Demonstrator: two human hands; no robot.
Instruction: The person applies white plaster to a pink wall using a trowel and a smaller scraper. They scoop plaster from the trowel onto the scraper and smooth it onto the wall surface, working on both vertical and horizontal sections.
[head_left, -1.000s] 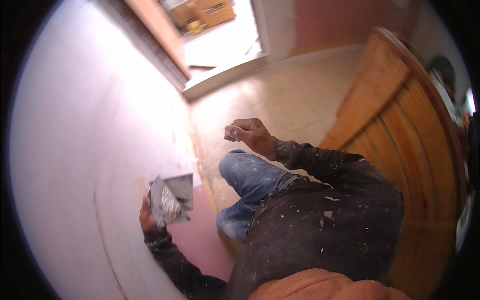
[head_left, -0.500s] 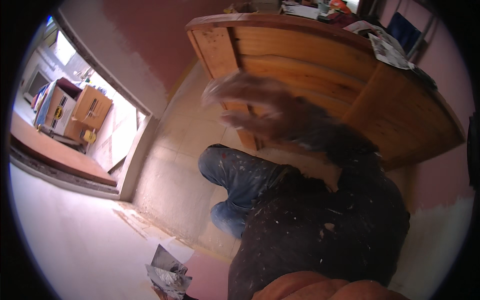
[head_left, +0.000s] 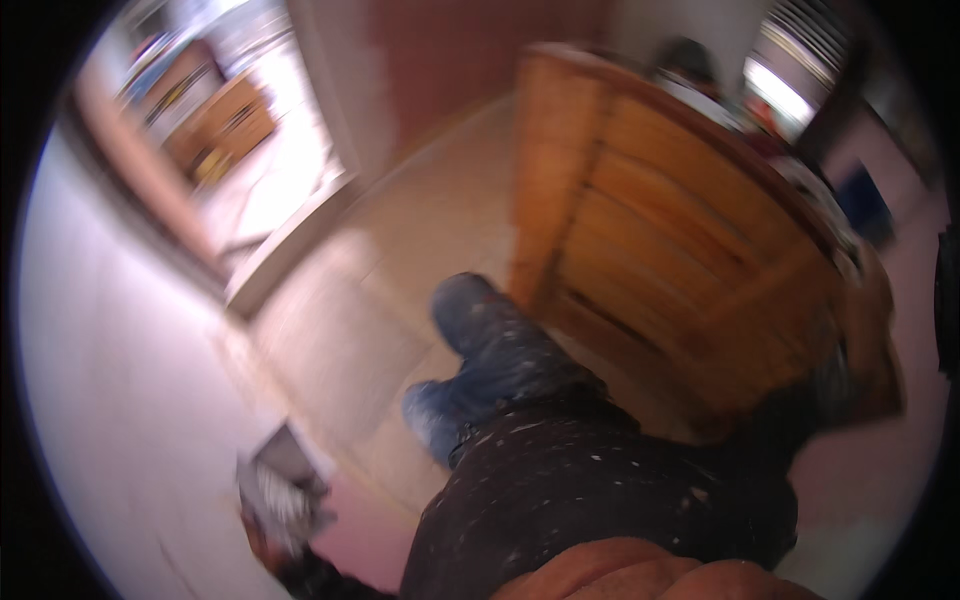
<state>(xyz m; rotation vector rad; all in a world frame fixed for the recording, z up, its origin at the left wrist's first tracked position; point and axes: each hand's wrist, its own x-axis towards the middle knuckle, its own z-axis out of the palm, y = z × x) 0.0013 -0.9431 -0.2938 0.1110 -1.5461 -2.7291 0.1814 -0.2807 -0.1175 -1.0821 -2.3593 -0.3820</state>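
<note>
Low at the left, my left hand (head_left: pixel 262 543) is closed on a putty knife (head_left: pixel 284 480), a wide grey blade smeared with white paste, close to the pale wall. Only part of that hand shows, and its grip is blurred. My right arm reaches out to the right across a wooden bed headboard (head_left: pixel 650 215). The right hand (head_left: pixel 870 300) is at the headboard's far right edge, by the cloth and papers on top. Motion smears its fingers, so whether it grips the edge cannot be told.
A pale wall (head_left: pixel 130 400) runs along the left. Beyond a doorway with a raised sill (head_left: pixel 290 240) stand cardboard boxes (head_left: pixel 225 125). Tiled floor (head_left: pixel 350 320) lies around my bent, paint-spotted jeans (head_left: pixel 510 350). A blue panel (head_left: pixel 862 205) leans at the right wall.
My right hand has swung from before the headboard out to its right edge. My view has turned, so the headboard sits further right. The putty knife stays in my left hand.
</note>
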